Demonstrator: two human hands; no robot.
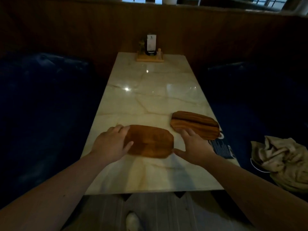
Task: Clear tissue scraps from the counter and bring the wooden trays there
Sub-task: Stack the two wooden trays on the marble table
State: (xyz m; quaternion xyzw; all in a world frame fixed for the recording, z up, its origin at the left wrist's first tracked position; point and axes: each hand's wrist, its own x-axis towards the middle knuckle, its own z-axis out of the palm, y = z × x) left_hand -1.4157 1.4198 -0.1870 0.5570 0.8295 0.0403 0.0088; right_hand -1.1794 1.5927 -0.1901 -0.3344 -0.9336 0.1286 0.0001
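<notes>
Lying crosswise, near wooden tray point(150, 141)

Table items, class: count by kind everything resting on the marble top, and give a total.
Wooden trays: 2, near tray and far tray
Condiment stands: 1, stand at the far end
Dark printed cards: 1, card at the right edge
Hands touching the table's things: 2, left hand and right hand
Total objects, hands excluded: 4

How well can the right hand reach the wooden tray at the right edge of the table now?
Probably yes. The right hand is open, its fingertips already at the near edge of the far wooden tray, and nothing lies between them. The left hand rests on the near tray.
</notes>
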